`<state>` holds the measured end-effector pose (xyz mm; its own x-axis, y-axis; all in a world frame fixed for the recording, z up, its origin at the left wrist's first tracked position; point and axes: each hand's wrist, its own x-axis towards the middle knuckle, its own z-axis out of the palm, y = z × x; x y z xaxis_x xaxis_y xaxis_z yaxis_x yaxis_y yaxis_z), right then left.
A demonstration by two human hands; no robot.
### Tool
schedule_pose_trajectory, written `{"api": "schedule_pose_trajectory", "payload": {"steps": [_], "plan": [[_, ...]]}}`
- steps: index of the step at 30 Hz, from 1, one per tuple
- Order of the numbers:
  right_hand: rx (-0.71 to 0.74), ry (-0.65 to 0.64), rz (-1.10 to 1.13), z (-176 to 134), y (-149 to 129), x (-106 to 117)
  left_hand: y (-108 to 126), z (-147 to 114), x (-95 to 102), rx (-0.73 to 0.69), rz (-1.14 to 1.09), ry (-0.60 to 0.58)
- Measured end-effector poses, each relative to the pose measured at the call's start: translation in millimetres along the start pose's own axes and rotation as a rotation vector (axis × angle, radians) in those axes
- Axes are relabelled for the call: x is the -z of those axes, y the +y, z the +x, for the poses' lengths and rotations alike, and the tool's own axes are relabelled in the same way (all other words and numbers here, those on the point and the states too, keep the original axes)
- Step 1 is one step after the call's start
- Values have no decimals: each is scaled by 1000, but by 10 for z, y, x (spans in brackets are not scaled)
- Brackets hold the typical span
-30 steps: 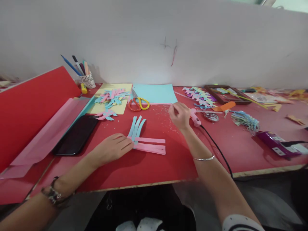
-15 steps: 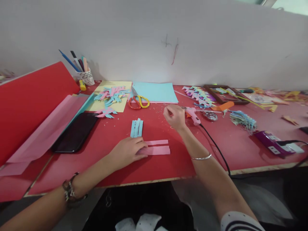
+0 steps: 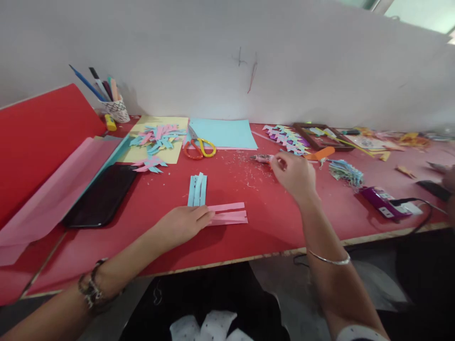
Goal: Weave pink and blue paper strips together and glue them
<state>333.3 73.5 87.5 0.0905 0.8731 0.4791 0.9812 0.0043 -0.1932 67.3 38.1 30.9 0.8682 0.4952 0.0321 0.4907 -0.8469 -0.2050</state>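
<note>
My left hand [image 3: 185, 225] rests on the red table with its fingers together on the left ends of pink paper strips [image 3: 232, 215], holding them down. Right behind it lies a small bundle of light blue paper strips [image 3: 197, 189]. Farther right, my right hand [image 3: 295, 175] is curled round a pink glue gun [image 3: 263, 158], whose nozzle end points left. My fingers hide most of the gun's body. Red-and-yellow-handled scissors [image 3: 203, 148] lie behind, at the edge of light blue sheets [image 3: 222, 132].
A black phone [image 3: 101, 196] and pink sheets [image 3: 60, 189] are on the left, near a pen cup [image 3: 118, 110]. Cut paper bits [image 3: 159, 137] cover a yellow sheet. A purple power strip [image 3: 384, 201] stands right. Another person's hand [image 3: 449, 180] shows blurred at the right edge.
My right hand has moved right and closed round the glue gun. My left hand stays on the pink strips, which now lie closer together. Another person's hand has appeared at the right edge.
</note>
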Motion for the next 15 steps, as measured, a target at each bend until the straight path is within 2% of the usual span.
{"api": "schedule_pose_trajectory", "payload": {"steps": [2,4,6,7,12,15], "plan": [[-193,-121,-208,-50,162,56,7,-7,30,31,-24,-24],[-317,-266,-301,-73,311,31,23,-3,54,101,-84,-50],[-342,-441,-241,-68,423,-57,41,2,64,217,-185,-34],[-324,-474,-209,-55,463,-113,47,1,63,282,-251,-10],[-304,-422,-148,65,545,-383,45,-50,63,537,-577,118],[-289,-362,-106,130,575,-481,42,-104,105,656,-679,105]]}}
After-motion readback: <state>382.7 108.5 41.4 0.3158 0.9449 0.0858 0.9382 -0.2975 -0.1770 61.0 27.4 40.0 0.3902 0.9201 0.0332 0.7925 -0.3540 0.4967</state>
